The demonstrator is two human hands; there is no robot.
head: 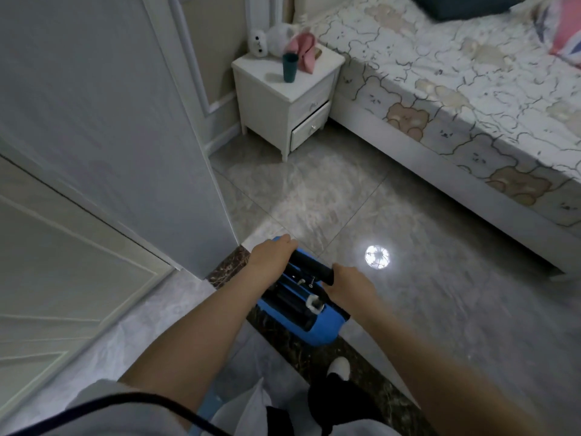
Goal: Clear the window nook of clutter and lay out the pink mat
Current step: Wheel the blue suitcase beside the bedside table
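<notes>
At the dark marble threshold point(292, 350), both hands, left hand point(273, 253) and right hand point(347, 283), hold a blue hard-shell suitcase point(301, 306); neither nook nor pink mat shows, so clearing seems unfinished.

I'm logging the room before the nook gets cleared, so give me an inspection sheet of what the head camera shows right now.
Surface: glossy grey tiled floor with a lamp reflection; dark marble threshold.
Job's things: blue suitcase at the threshold; pink mat not seen.
Clutter: nightstand carries a dark green cup, plush toys and a pink item; lower drawer ajar.
Hands: left hand and right hand grip the suitcase's black handle.
Cables: black cable across the person's front.
Surroundings: bed, white door.
</notes>
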